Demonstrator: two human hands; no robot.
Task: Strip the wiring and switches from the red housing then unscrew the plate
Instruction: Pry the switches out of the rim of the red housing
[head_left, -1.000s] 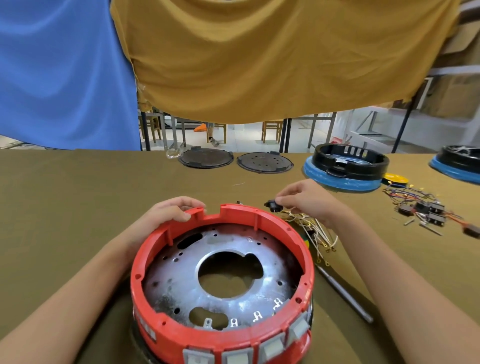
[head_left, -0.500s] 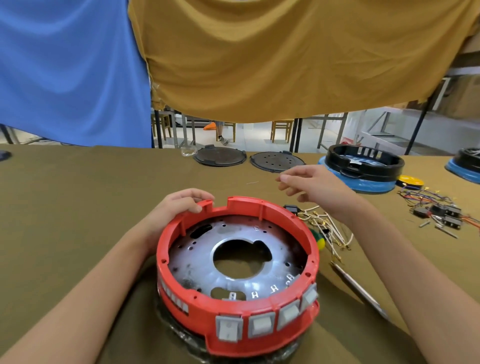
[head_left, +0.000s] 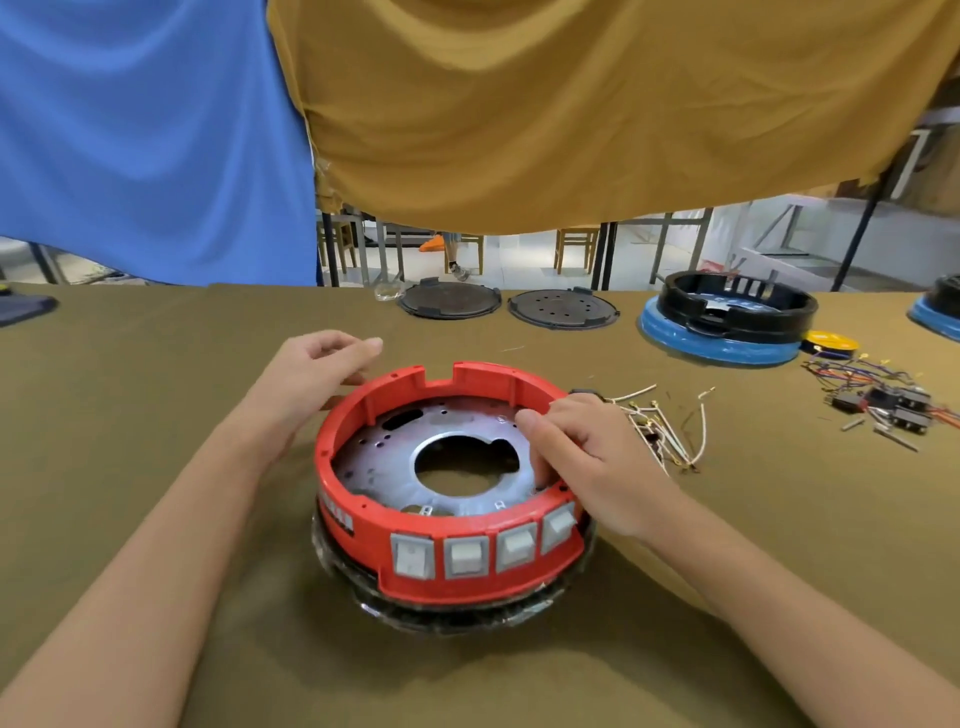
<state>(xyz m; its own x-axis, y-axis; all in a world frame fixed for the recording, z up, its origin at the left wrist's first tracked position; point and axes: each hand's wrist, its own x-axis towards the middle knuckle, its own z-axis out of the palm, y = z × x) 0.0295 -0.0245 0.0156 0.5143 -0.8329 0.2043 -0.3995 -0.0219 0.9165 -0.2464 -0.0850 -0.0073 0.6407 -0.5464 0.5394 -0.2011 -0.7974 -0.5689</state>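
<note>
The red ring housing (head_left: 467, 566) sits on a black base in front of me, with several grey rocker switches (head_left: 465, 556) along its near wall. A grey metal plate (head_left: 384, 457) with a large centre hole lies inside it. My left hand (head_left: 306, 379) rests against the far-left outer rim, fingers loosely curled. My right hand (head_left: 587, 457) grips the right rim, its fingers curled over the edge and reaching down inside onto the plate. A bundle of pale removed wires (head_left: 660, 426) and a small black part (head_left: 584, 394) lie just right of the housing.
Two dark round plates (head_left: 563, 309) lie at the table's far edge. A black-and-blue housing (head_left: 727, 322) stands at the back right, a yellow disc (head_left: 828, 343) beside it, then loose coloured wires and black switches (head_left: 883, 400). Blue and mustard cloths hang behind.
My right hand let go of the small black part beside the wires and came back onto the housing's right rim. The housing has turned, its switches now face me. My left hand loosened on the rim.
</note>
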